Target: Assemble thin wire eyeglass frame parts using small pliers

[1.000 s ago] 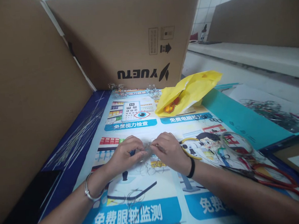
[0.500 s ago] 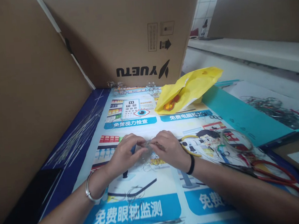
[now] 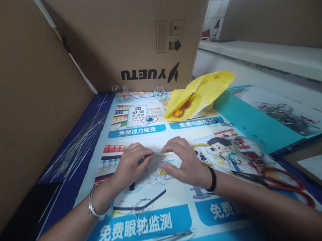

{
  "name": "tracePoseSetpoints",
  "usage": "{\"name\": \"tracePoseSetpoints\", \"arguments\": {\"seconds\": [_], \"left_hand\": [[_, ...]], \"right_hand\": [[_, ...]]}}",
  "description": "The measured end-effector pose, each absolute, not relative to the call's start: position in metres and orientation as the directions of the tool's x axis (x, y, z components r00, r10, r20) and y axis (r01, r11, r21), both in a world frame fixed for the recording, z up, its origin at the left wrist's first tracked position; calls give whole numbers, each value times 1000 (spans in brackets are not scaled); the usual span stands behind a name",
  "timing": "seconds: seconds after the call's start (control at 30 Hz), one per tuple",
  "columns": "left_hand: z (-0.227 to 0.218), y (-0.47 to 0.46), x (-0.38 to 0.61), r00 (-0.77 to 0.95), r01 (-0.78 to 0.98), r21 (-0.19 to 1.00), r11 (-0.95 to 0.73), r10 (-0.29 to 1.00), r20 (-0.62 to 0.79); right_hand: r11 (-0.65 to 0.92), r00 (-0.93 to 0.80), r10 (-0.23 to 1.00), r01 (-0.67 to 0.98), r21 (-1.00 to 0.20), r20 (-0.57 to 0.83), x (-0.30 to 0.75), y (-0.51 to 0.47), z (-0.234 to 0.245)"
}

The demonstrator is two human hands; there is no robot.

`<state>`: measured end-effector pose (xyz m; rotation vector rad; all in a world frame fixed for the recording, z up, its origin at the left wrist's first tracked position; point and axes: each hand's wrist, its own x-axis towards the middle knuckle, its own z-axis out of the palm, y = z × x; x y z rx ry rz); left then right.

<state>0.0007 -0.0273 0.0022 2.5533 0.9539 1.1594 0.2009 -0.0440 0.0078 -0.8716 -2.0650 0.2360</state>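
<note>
My left hand, with a silver bangle at the wrist, pinches a thin piece of bent wire between thumb and forefinger. Facing it, my right hand, with a black band at the wrist, has its thumb and fingers apart around the other side of the wire. The wire's exact shape is too fine to make out. Below the hands lie loose wire loops on the printed sheet. Nearer to me are more curled wires and several straight wire lengths.
Long straight wires lie at the left. Red-handled scissors, a coil of wire and yellow-handled pliers are at the right. Behind stand a yellow packet and cardboard walls. Tangled wires lie at the far right.
My right hand has gone from a pinch to fingers apart. My left thumb and forefinger have closed on the wire. The whole view has shifted slightly.
</note>
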Motion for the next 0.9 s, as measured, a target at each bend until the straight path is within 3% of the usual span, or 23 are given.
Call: {"name": "tracePoseSetpoints", "arguments": {"seconds": [0.2, 0.5, 0.9], "left_hand": [[5, -32, 3, 492, 493, 394, -776, 622, 609], [2, -31, 2, 439, 443, 429, -787, 608, 662], [3, -37, 1, 455, 441, 343, -829, 536, 711]], "right_hand": [[780, -529, 585, 575, -247, 615, 185, -65, 5], [781, -434, 571, 548, -299, 697, 211, -73, -2], [737, -485, 658, 572, -360, 576, 214, -96, -8]]}}
